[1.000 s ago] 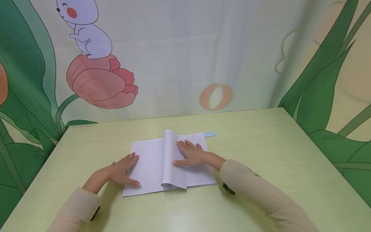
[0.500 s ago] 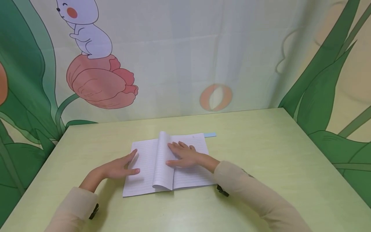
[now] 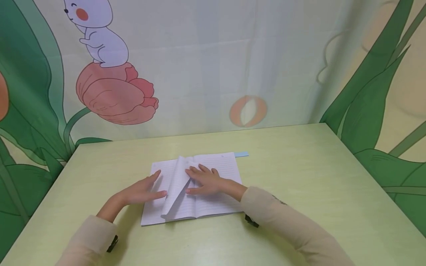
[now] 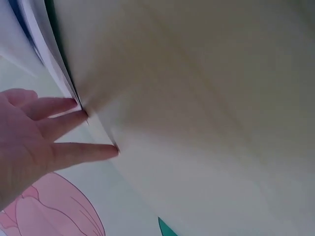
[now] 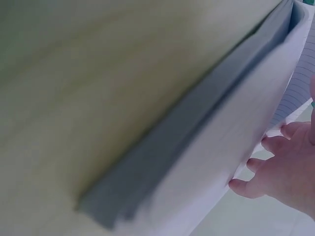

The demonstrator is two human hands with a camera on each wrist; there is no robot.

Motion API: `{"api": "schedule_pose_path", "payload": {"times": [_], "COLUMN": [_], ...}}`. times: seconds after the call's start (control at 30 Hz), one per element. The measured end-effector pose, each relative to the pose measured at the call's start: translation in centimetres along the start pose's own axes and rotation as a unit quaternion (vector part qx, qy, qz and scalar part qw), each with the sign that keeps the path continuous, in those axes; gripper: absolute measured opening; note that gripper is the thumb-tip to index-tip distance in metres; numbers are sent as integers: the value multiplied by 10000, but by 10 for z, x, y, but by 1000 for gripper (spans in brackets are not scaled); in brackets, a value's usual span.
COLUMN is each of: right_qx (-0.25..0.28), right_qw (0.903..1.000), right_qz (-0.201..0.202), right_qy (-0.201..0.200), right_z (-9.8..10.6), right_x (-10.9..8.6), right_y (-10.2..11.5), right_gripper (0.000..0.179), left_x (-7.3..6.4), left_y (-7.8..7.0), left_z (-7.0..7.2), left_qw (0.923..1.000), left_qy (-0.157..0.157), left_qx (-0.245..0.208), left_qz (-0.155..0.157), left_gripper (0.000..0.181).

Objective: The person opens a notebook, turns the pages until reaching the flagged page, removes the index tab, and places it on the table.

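An open notebook with lined white pages lies on the table. One lifted page leans over its left half, its near corner raised. My right hand has its fingers spread, the fingertips against the far part of that page. Over the notebook's left edge is my left hand, fingers extended, its thumb by the lifted page's left side; whether it touches the page I cannot tell. In the left wrist view the left fingers lie along the notebook's edge. The right wrist view shows the right hand beside curved lined paper.
A light blue strip sticks out past the notebook's far right corner. The pale wooden table reaches back to a printed curtain with a cartoon animal, a flower and leaves.
The page has swung from the right half over to the left, its near corner now free. My right hand has moved left with it, while the left thumb has shifted slightly right.
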State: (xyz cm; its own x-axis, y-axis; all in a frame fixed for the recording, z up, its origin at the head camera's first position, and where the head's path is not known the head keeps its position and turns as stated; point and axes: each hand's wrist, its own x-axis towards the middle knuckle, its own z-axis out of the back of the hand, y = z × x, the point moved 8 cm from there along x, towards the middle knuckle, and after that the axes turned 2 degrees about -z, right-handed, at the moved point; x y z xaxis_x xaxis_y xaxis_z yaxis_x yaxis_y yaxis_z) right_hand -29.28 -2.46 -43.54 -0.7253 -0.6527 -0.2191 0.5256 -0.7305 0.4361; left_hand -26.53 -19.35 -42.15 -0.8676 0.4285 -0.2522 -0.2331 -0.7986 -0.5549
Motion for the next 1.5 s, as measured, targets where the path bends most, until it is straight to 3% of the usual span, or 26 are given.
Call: {"api": "schedule_pose_path", "payload": {"times": [0.23,0.33,0.53,0.73,0.83,0.97,1.13,1.33,1.5], "right_qx": [-98,-126,-202,-252,-260,-185,-164,-227,-431], "right_qw": [9999,9999,9997,9995,9994,9994,9991,9979,9965], "right_qz": [-43,-52,-132,-191,-211,-260,-379,-598,-706], "right_qy": [-18,16,80,100,107,106,57,72,102], "right_z": [0,-1,-3,4,8,15,23,31,40], "right_x": [-1,-1,-2,-6,-9,-16,-22,-32,-41], "right_y": [2,2,-2,-12,-19,-29,-48,-73,-91], "right_gripper": [72,73,73,74,75,77,79,87,96], "left_x": [3,4,6,5,3,3,1,-2,-2], "left_y": [-8,-9,-9,-14,-15,-18,-16,-10,-9], "left_z": [-7,-8,-7,3,6,5,2,-4,-8], "left_qw": [9974,9953,9908,9791,9730,9691,9704,9889,9923], "left_qy": [-59,-106,-369,-945,-1053,-855,-242,505,780], "left_qx": [397,684,1171,1777,2047,2299,2327,1391,941], "left_qz": [597,682,568,304,139,-261,-593,-152,181], "left_gripper": [102,105,109,114,113,103,77,59,73]}}
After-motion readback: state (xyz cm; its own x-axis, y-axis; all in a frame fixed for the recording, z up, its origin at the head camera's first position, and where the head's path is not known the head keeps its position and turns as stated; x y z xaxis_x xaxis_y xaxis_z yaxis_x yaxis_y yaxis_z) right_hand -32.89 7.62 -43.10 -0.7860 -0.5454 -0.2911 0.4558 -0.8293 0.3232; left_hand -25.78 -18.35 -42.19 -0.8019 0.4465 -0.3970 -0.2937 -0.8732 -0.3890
